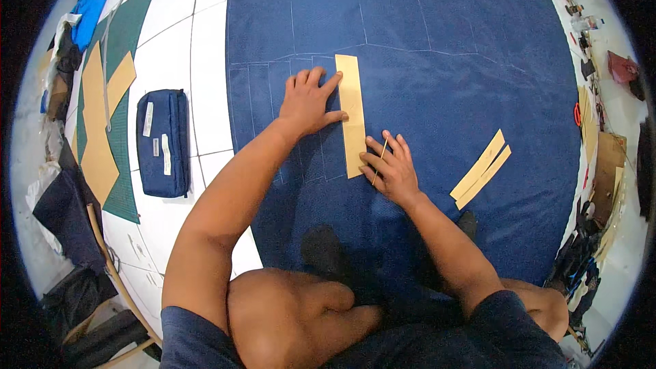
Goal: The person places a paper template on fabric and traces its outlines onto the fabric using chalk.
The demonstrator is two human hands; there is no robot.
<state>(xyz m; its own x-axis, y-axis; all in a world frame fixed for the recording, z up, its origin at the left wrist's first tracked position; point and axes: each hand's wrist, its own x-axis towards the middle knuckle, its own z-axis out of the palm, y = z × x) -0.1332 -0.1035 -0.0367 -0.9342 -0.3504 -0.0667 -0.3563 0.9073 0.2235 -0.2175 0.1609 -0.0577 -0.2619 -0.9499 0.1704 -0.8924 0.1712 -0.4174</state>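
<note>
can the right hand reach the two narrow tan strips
Probably yes: only blue cloth seems to lie between the right hand and the tan strips, though it holds a thin stick.

White tiled floor (208, 27) w/ navy cloth (424, 89) spread over it, right under my fingers. On cloth: long tan card strip (351, 99) b/w my L fingers (331, 84) & R fingers (373, 160), touching both; 2 narrow card strips (476, 169) side by side, well R of my R fingers. Thin pale lines (294, 20) drawn beyond & around L fingers. On tiles, well L of L fingers: navy pouch (162, 157); green mat (131, 34) farther out.
</note>
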